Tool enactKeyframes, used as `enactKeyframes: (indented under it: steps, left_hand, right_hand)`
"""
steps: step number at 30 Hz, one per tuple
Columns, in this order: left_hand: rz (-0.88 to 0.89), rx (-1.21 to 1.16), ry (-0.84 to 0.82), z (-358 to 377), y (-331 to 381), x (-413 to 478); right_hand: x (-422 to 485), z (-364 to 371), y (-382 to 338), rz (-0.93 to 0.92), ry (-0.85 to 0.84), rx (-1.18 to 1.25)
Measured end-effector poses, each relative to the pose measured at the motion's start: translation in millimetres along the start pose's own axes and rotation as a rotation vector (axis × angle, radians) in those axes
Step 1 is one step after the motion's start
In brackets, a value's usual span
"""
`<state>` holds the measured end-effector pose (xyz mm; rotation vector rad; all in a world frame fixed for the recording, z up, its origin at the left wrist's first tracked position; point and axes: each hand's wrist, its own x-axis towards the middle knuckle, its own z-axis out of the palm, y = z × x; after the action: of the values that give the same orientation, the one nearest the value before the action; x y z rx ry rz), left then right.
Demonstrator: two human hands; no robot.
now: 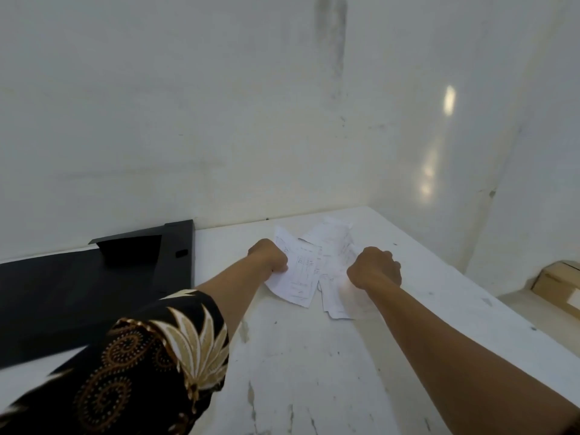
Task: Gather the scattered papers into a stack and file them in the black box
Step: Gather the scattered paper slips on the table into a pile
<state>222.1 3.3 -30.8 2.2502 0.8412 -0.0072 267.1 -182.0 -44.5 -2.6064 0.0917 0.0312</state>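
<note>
While the black box [78, 293] lies flat at the left end of the worktop [314, 356], against the wall, its open side cannot be read with certainty, as the dark surface swallows detail; a recessed flap near its far corner is perhaps the mouth. Just to its right, a patterned sleeve [141, 365] is seen, and beyond it the left hand [266, 255] is closed, its curled fingers pinching the left edge of the papers [306, 271]. These sheets are spread loosely on the worktop near the back wall, between the two hands, overlapping but not squared. Their long axes run mostly away from the person toward the wall, fanned at slightly different angles, with the leftmost sheet slanted so that its near end points rightward. The right hand [375, 266] is likewise closed, its fingers curled down round the right-hand sheets. The gathering step is judged to be under way and filing not yet begun. To do it well, the two sides should be drawn inward together, the sheets turned until their long edges agree, and the edges tapped level on the worktop before anything is carried left to the box. Thin paper creases easily, so a light grip is advised. At the far right, off the worktop, a cardboard box [557, 285] is visible.
</note>
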Motion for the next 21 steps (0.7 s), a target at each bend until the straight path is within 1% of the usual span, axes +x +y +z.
enactKeyframes:
  steps: [2, 5, 10, 12, 14, 18, 21]
  left_hand:
    - [-0.024, 0.154, 0.047, 7.8, 1.8, -1.4]
    - [-0.05, 0.235, 0.113, 13.9, 6.8, -3.2]
    - [-0.06, 0.248, 0.059, 16.5, 12.8, 4.5]
    - [-0.065, 0.196, 0.051, 17.2, 13.6, 5.3]
    - [-0.067, 0.195, 0.037, 18.3, 13.3, 3.4]
    - [-0.042, 0.159, 0.077, 13.9, 8.9, 2.8]
    - [-0.023, 0.126, 0.099, 3.5, 5.2, -3.6]
  right_hand:
    - [1.2, 0.2, 4.7, 0.021, -0.008, -0.037]
    - [6.1, 2.2, 8.6, 0.017, -0.046, 0.0]
    - [10.8, 3.0, 9.4, 0.002, -0.035, 0.023]
    - [12.5, 3.4, 10.2, 0.001, -0.033, 0.023]
    - [14.9, 5.6, 9.6, 0.017, -0.034, 0.023]
    - [17.1, 5.0, 4.9, 0.065, -0.048, -0.024]
    - [17.2, 1.8, 1.5, 0.078, -0.089, -0.027]
